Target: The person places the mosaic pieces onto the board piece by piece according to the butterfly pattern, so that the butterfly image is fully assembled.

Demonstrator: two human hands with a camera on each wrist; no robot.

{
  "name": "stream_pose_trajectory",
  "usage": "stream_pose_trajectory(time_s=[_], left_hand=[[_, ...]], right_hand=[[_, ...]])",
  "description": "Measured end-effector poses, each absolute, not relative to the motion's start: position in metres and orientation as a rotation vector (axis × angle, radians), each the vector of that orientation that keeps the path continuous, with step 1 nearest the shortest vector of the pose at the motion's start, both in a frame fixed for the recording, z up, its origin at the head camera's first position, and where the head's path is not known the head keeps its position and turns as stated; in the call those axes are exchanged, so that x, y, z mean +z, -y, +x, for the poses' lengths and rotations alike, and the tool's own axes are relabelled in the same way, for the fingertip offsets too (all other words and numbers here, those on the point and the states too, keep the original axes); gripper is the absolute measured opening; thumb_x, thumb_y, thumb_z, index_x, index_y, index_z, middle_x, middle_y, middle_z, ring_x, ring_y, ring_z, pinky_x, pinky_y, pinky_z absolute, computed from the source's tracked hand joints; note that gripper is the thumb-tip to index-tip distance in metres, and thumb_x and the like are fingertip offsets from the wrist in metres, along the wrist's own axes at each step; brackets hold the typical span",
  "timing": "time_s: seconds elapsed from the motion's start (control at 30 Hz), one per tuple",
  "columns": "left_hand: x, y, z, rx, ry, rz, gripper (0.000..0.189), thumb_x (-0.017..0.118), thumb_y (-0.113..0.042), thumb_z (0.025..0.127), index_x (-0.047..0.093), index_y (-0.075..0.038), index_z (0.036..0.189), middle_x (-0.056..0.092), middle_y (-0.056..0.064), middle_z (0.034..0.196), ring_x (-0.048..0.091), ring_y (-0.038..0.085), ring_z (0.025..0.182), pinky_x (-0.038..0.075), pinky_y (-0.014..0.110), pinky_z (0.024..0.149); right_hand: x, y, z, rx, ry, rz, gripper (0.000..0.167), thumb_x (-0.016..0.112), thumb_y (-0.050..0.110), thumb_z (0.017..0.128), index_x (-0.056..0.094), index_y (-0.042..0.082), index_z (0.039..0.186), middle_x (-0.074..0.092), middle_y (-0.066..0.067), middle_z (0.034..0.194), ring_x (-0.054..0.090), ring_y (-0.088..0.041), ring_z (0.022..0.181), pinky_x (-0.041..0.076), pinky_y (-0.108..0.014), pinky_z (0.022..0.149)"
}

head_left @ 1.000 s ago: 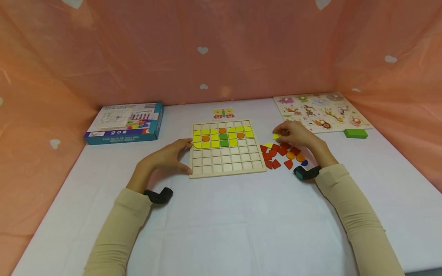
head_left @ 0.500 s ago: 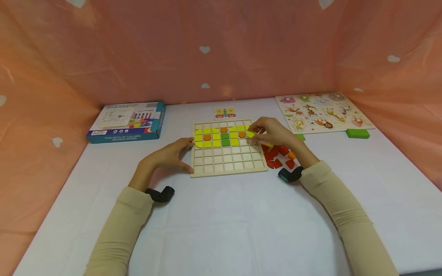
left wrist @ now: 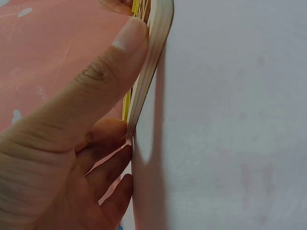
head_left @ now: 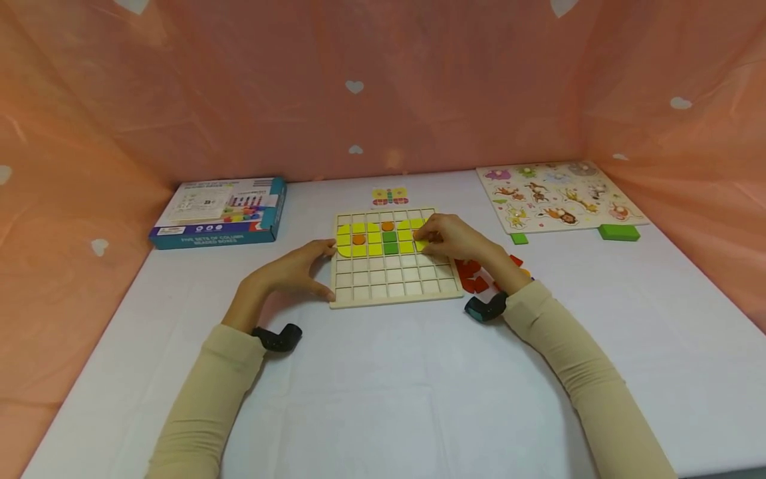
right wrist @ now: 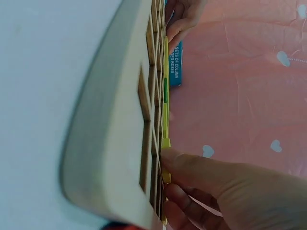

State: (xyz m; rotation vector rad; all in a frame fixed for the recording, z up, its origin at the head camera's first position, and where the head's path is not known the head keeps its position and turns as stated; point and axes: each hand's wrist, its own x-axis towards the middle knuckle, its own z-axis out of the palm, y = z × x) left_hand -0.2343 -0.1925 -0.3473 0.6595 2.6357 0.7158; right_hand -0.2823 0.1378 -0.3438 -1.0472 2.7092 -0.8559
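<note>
A light wooden grid board (head_left: 395,290) lies mid-table, its far rows filled with yellow tiles, several orange discs and green squares. My left hand (head_left: 294,267) rests at the board's left side, thumb and fingertips against the edge, as the left wrist view also shows. Over the right part of the board, my right hand (head_left: 456,238) pinches a yellow tile (head_left: 421,245) between thumb and fingers, right at a cell below the yellow rows. In the right wrist view the thumb presses near that tile (right wrist: 166,176), close on the grid; the fingers partly hide it.
Loose red pieces (head_left: 469,276) lie right of the board, partly under the right forearm. A small pattern card (head_left: 390,195) sits behind it. A blue box (head_left: 218,213) stands back left; an animal puzzle (head_left: 556,196), green square (head_left: 518,238) and green block (head_left: 619,232) lie right.
My right hand has moved left from the loose pieces onto the board, bringing the yellow tile to a grid cell. The left hand has stayed at the board's edge.
</note>
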Motion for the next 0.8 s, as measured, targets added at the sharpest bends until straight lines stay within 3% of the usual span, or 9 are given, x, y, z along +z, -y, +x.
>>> stream_pose_trajectory(time_s=[0.57,0.8], left_hand=[[-0.347,0.192,-0.235,0.699,-2.640,0.679,0.102,0.084,-0.040,0.064,0.033,-0.002,0.142,0.024,0.015,0.152,0.018,0.032,0.140,0.015,0.046,0.114],[-0.347,0.193,-0.235,0.707,-2.640,0.670,0.101,0.085,-0.039,0.064,0.034,-0.001,0.142,0.024,0.016,0.152,0.018,0.032,0.140,0.015,0.047,0.114]], right_hand=[[-0.327,-0.163,-0.280,-0.910,-2.818,-0.913,0.023,0.066,0.007,0.086,0.065,-0.002,0.107,0.063,-0.015,0.099,0.058,-0.026,0.090,0.051,-0.039,0.083],[-0.337,-0.171,-0.281,-0.953,-2.748,-0.901,0.024,0.067,0.010,0.086,0.066,0.000,0.108,0.065,-0.012,0.099,0.057,-0.024,0.090,0.051,-0.039,0.084]])
